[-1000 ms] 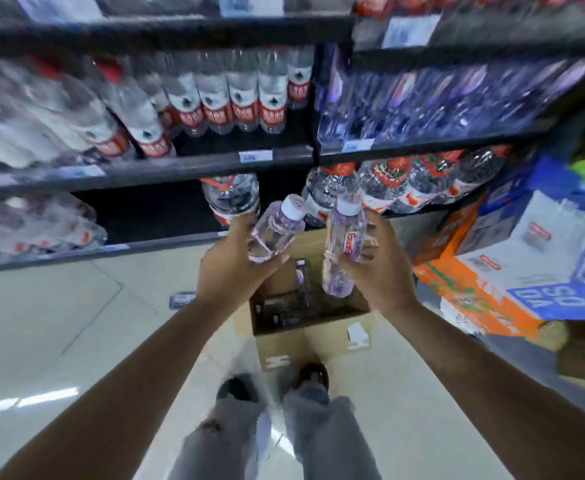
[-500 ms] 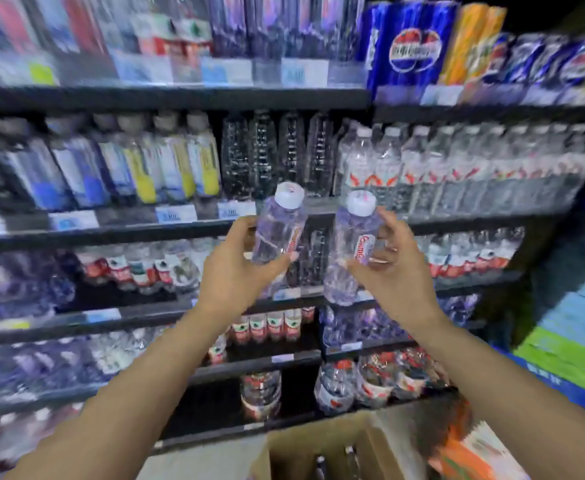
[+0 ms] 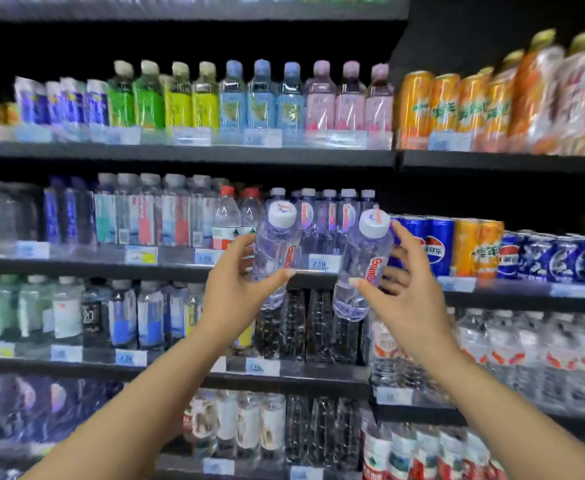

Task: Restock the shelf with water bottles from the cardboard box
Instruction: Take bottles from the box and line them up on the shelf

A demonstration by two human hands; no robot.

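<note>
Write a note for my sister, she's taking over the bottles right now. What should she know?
Left hand: grip round one water bottle, held upright.
Right hand: grip round a second bottle, tilted slightly.
Both are raised in front of the shelf row of matching white-capped bottles, above the 2.50 price tag.
Done: both bottles are out of the box.
Left: set them into that row. The cardboard box is out of view.

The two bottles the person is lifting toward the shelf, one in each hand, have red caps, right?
Not quite: the head view shows white caps on both the left bottle and the right bottle. The left hand and right hand each hold one.
</note>
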